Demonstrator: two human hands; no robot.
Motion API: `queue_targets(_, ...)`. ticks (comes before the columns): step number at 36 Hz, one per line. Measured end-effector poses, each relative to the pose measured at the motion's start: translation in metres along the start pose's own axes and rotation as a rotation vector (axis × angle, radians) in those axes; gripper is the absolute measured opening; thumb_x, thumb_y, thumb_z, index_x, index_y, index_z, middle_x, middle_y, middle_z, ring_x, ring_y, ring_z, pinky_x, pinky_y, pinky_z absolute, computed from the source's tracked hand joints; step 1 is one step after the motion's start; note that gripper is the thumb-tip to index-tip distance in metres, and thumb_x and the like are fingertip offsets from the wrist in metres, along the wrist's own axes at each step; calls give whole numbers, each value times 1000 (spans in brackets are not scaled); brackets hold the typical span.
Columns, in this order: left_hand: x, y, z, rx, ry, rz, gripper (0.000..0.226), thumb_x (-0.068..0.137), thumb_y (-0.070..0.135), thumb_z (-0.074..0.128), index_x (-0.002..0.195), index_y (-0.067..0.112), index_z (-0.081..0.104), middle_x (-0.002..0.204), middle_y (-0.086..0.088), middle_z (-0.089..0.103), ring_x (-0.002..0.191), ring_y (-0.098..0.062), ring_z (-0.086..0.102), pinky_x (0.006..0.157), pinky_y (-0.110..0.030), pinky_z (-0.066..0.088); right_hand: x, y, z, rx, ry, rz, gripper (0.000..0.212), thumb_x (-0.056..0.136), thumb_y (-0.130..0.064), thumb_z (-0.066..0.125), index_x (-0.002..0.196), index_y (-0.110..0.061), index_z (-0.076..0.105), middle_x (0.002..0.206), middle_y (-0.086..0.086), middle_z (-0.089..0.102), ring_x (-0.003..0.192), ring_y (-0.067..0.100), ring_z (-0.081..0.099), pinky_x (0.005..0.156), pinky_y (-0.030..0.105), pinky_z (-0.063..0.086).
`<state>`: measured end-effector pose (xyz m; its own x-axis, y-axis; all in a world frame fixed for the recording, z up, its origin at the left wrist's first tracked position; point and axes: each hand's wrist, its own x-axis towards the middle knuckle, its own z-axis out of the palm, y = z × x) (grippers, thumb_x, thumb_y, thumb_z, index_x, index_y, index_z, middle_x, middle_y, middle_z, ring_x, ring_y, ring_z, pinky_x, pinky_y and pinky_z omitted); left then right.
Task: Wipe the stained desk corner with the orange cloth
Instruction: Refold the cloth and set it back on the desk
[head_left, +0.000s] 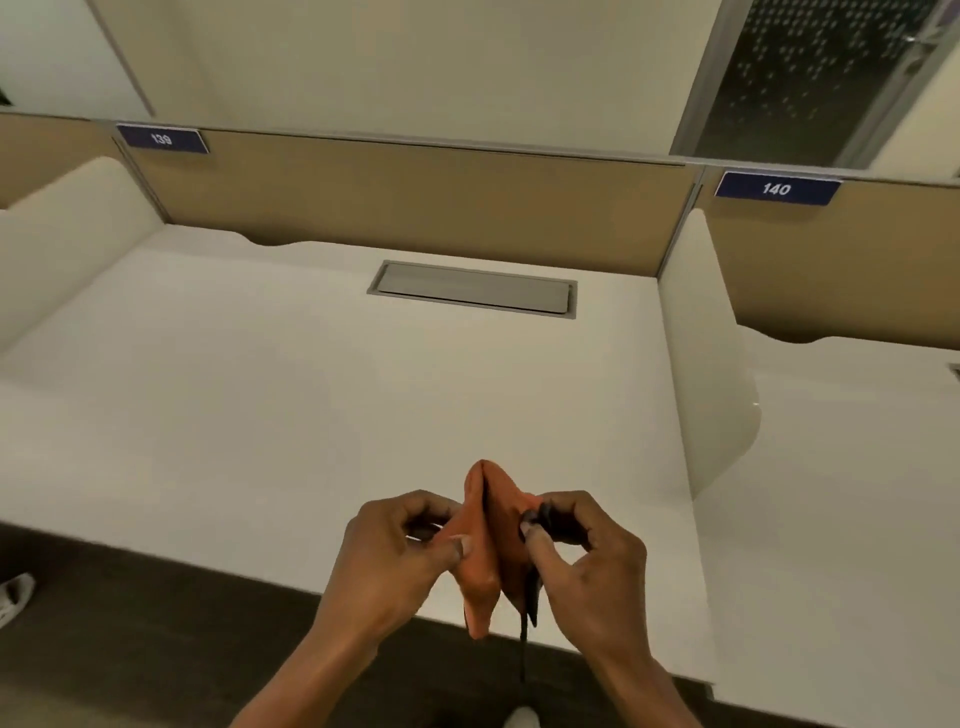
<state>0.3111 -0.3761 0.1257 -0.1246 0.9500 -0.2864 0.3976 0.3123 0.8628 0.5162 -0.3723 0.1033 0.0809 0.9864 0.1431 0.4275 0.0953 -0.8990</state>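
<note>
An orange cloth (488, 540) with a dark edge and a dark thread dangling from it hangs bunched between both hands, just above the front edge of the white desk (311, 415). My left hand (389, 561) pinches the cloth's left side with thumb and fingers. My right hand (587, 561) pinches its right side at the dark edge. No stain is visible on the desk surface from here.
A grey cable hatch (472, 288) sits at the back middle of the desk. White side dividers (706, 364) stand at left and right, with a tan back panel bearing number plates 139 (162, 139) and 140 (776, 188). Dark floor lies below the front edge.
</note>
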Motion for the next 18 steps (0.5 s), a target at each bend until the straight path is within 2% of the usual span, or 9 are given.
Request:
queue_targets(3,3,5,-7,56,80,29,23,90,18,89,98,39,81,95,29,79,94,9,73,76,-14,58,24,2,-6,26,24,-25,30,89,-23,80,97,-48,65,97,-34,71,95,-6,69,76,3,51)
queue_targets(6,6,8,-18,108,156,60,28,91,12,87,96,38,80,93,32,76,93,9,72,68,-7,56,46,3,-8,30,-2,-62,38,90,-20,78,115,-43,61,97,-31,71,96,-5,70,80,5,54)
queue_targets(8,9,8,-25,122,207,74,29,92,9,85,95,37,80,91,32,76,91,9,72,67,-4,55,58,3,-5,31,-33,-86,45,92,-17,75,123,-42,54,95,-27,71,95,-4,70,80,3,51)
queue_targets(10,13,6,-34,137,255,92,29,92,8,85,95,37,80,92,34,75,93,11,70,69,-2,53,69,3,1,3,-51,-126,49,94,-14,71,123,-46,49,96,-26,69,96,-3,69,78,2,50)
queue_targets(12,18,4,-45,142,293,107,28,91,11,88,93,38,79,92,35,74,94,11,69,69,-1,51,78,2,9,-36,-61,-197,49,96,-8,66,122,-46,48,101,-23,67,97,2,69,81,10,54)
queue_targets(14,26,1,-55,137,324,117,28,89,13,91,91,39,78,90,35,74,92,11,69,68,-1,51,85,2,20,-45,-74,-264,44,95,-1,61,119,-38,53,108,-17,65,100,8,67,85,23,58)
queue_targets(18,47,-5,-77,155,373,154,29,87,11,91,89,37,78,92,36,73,93,10,68,70,0,49,97,4,46,-44,-106,-339,39,94,5,57,113,-29,59,110,-12,59,100,14,65,81,37,58)
